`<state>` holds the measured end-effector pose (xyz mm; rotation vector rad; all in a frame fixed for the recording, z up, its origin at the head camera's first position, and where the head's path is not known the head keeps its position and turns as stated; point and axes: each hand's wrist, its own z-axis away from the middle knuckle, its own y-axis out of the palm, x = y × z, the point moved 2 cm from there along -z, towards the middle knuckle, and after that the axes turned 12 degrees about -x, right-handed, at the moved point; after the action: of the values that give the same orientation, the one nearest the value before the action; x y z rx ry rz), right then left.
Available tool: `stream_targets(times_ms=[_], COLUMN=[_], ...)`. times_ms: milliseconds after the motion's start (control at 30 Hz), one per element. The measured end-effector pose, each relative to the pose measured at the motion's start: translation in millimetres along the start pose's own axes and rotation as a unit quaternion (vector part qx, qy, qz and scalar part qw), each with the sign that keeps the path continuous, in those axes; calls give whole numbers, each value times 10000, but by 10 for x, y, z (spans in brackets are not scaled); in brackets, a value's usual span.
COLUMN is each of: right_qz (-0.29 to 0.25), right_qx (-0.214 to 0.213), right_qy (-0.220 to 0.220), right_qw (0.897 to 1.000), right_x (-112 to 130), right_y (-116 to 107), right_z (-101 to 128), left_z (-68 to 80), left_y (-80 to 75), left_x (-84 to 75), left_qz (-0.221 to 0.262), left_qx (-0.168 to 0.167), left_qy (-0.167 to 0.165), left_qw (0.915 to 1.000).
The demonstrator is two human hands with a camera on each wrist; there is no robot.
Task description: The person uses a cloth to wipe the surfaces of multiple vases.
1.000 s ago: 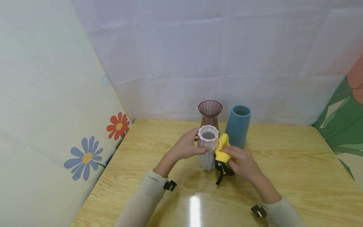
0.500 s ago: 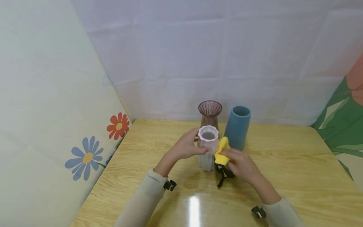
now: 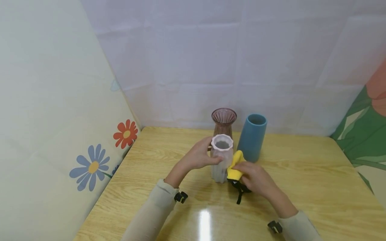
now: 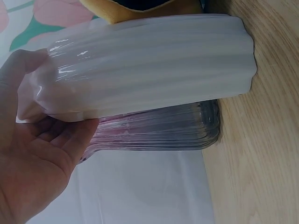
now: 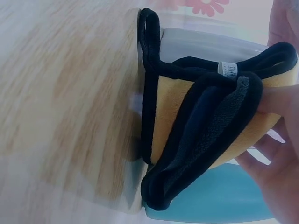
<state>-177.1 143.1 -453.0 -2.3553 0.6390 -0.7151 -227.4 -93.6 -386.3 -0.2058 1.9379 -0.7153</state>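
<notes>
A white fluted vase (image 3: 219,172) with a scalloped rim stands upright on the table. My left hand (image 3: 197,155) grips it near the top, thumb on the front and fingers round the back. In the left wrist view the fluted side of the vase (image 4: 154,65) runs down to the tabletop. On its right side, my right hand (image 3: 257,177) pinches a yellow cloth (image 3: 234,174) with black edging and a black hanging loop. The right wrist view shows this cloth (image 5: 173,100) folded, its dark inner face and a small white label visible, close against the white vase.
A purple glass vase (image 3: 223,121) stands right behind the white one. To the back right is a tall blue vase (image 3: 252,139), close to the right hand. A pale sheet (image 3: 193,67) hangs behind the wooden table (image 3: 301,167), with flower-printed cloth at both sides.
My right hand and the yellow cloth have slid a little downward along the white vase's right side. My left hand keeps its grip on the vase in the same place.
</notes>
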Motion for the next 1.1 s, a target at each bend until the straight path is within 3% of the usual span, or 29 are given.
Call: stream_targets(times_ms=[367, 800, 967, 1100], right_qz=[220, 812, 868, 601], right_qx=[550, 1439, 1356, 771], right_qy=[-328, -535, -526, -608], right_qw=[9977, 9848, 9856, 9934], right_x=[-31, 5, 18, 8], right_y=[88, 252, 167, -45], right_z=[20, 55, 33, -38], left_z=[-5, 1, 6, -17], left_y=[10, 31, 13, -21], left_x=[14, 11, 33, 57], left_qz=[96, 164, 31, -61], left_qx=[37, 69, 88, 114], left_qy=[51, 38, 67, 191], left_qw=[9999, 9998, 9999, 9997])
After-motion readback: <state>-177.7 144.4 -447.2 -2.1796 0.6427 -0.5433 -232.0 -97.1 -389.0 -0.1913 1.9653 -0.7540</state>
